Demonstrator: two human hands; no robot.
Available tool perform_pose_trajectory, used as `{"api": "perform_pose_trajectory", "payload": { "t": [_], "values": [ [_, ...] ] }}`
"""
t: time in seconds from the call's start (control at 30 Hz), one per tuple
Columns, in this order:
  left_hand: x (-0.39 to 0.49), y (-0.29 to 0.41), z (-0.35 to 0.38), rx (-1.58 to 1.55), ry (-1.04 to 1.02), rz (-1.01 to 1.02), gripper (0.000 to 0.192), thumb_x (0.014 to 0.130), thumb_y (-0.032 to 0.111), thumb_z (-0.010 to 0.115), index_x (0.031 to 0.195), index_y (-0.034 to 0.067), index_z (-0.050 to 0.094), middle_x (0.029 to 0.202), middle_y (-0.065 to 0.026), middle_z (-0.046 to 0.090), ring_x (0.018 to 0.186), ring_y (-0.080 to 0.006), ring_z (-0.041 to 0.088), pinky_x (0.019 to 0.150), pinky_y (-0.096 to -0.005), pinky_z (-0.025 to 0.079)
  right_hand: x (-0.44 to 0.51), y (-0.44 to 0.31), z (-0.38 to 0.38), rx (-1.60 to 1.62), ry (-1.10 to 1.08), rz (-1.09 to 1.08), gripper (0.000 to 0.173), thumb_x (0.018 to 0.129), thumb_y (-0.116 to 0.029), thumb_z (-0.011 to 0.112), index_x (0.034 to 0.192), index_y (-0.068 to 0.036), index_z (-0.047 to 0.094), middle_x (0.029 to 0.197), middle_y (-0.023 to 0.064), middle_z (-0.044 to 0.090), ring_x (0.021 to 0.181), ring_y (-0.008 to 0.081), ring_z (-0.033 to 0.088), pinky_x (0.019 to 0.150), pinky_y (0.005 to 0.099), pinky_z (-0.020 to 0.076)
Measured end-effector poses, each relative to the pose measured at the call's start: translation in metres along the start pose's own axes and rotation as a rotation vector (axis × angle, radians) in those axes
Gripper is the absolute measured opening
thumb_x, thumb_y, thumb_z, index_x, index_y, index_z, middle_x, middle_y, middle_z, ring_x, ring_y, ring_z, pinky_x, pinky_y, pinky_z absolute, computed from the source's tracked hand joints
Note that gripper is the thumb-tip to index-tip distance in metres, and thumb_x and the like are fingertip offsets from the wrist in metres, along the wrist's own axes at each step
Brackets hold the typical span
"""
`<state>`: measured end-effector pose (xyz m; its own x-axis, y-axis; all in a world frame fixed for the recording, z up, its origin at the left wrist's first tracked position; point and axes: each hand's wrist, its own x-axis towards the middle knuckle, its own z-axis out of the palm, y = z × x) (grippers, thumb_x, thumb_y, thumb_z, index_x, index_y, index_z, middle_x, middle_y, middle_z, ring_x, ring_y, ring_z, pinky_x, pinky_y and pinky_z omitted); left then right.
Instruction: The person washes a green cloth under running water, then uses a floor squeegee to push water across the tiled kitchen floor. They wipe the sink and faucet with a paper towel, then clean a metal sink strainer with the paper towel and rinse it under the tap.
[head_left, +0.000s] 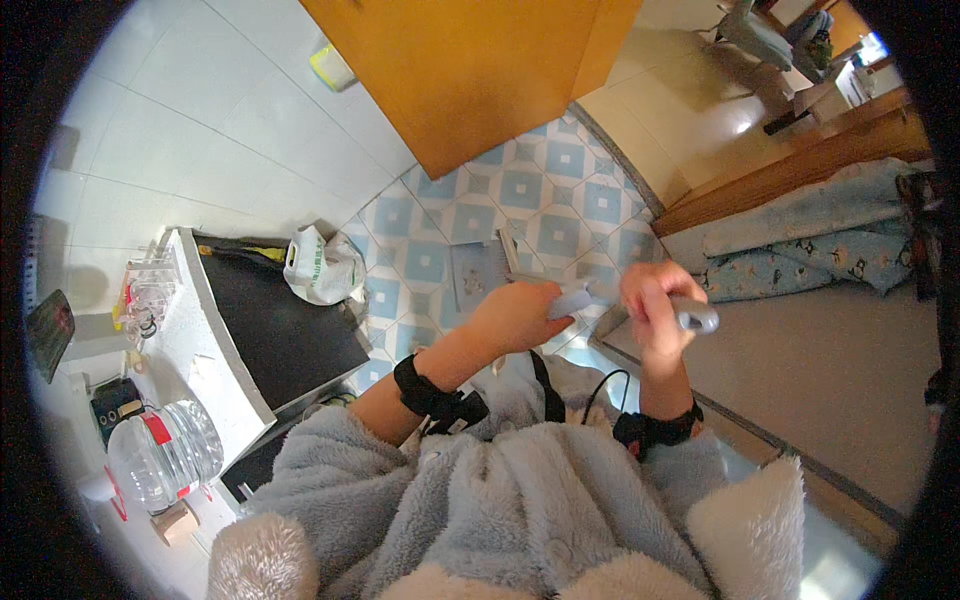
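Note:
My right hand is closed around a tool with a grey plastic handle. The handle's rounded end sticks out to the right and seems to have a hole. Blur hides what kind of tool it is. A small pale bluish-white piece is pinched in my left hand, just left of the right hand. Between the hands the pale shape is too blurred to tell whether the piece and the tool touch. Both hands are held in front of my grey fleece garment, above the tiled floor.
A grey flat object lies on the patterned floor. A wooden door stands ahead. At left, a white-edged counter bears a plastic bag and a large water bottle. A bed-like surface with blue floral cloth lies right.

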<state>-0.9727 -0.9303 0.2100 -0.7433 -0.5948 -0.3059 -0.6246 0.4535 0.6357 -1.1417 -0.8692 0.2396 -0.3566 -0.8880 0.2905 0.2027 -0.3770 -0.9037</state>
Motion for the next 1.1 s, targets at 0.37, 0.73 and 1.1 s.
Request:
{"api": "perform_pose_trajectory", "payload": {
  "t": [0.37, 0.73, 1.1],
  "values": [
    [0.03, 0.013, 0.007, 0.195, -0.186, 0.184, 0.035, 0.077, 0.037, 0.059, 0.083, 0.003, 0.054, 0.069, -0.0171, 0.061, 0.066, -0.0348, 0.061, 0.059, -0.044, 0.049, -0.018, -0.007, -0.045, 0.089, -0.008, -0.053, 0.021, 0.076, 0.0, 0.054, 0.061, -0.005, 0.04, 0.052, 0.0047, 0.044, 0.045, 0.0141, 0.04, 0.041, 0.0286, 0.0302],
    [0.004, 0.005, -0.01, 0.209, -0.156, 0.219, 0.033, 0.077, 0.037, 0.061, 0.082, 0.006, 0.054, 0.061, -0.0146, 0.058, 0.056, -0.0361, 0.057, 0.052, -0.0442, 0.046, -0.023, -0.012, -0.044, 0.06, -0.092, -0.171, 0.024, 0.076, -0.007, 0.051, 0.058, -0.009, 0.035, 0.047, 0.0012, 0.042, 0.039, 0.0112, 0.036, 0.037, 0.0267, 0.0271],
    [-0.049, -0.083, -0.052, 0.463, -0.185, 0.032, 0.031, 0.073, 0.037, 0.063, 0.083, 0.009, 0.055, 0.073, -0.0092, 0.059, 0.068, -0.028, 0.06, 0.056, -0.0397, 0.047, -0.02, 0.013, -0.147, -0.209, 0.114, -0.018, 0.012, 0.078, -0.006, 0.059, 0.071, -0.006, 0.049, 0.068, 0.0048, 0.053, 0.058, 0.0163, 0.05, 0.051, 0.0269, 0.039]
  ]
}}
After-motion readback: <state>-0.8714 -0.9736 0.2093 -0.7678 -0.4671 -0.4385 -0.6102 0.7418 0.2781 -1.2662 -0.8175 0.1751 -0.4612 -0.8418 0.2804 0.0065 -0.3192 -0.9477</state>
